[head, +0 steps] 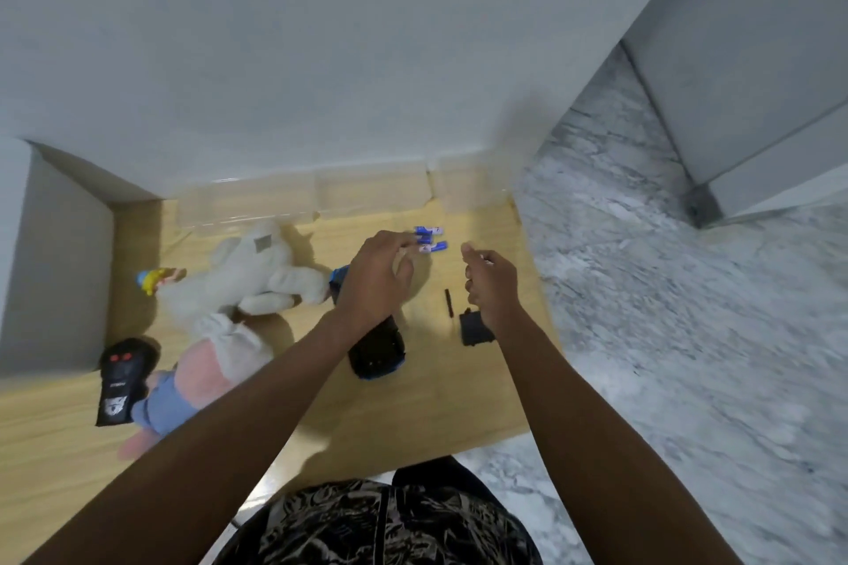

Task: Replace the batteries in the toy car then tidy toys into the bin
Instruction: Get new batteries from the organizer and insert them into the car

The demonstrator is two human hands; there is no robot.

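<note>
Batteries (429, 238), blue and white, lie loose on the wooden floor near the wall, and the left hand (377, 278) reaches over them with its fingers (404, 243) spread and relaxed at their near ends. Whether a fingertip already touches one is too blurred to tell; I see no grip. The right hand (490, 284) hangs just beside, fingers loosely curled, holding nothing that I can make out.

The car (377, 346) lies under the left forearm, seemingly underside up. Its black cover (476, 327) rests apart to the right, partly under the right wrist, with a thin dark stick (448, 302), perhaps a screwdriver, between them.

Risks from here, as I judge them:
- Batteries are round and the floor is smooth, so a brushing fingertip could roll them toward the wall or onto the marble floor (688, 335) at the right.
- New and spent cells may get mixed; nothing visible tells them apart.
- Polarity can be reversed on insertion, since the bay is hidden by the arm.
- The left forearm could knock the car as the hand draws back.
- The right wrist could push the cover or stick out of reach.

Tidying seems not begun: the white plush (270, 275), pink plush (206, 376), remote (121, 381) and a small yellow toy (153, 280) lie scattered at the left. No bin is clearly identifiable.
</note>
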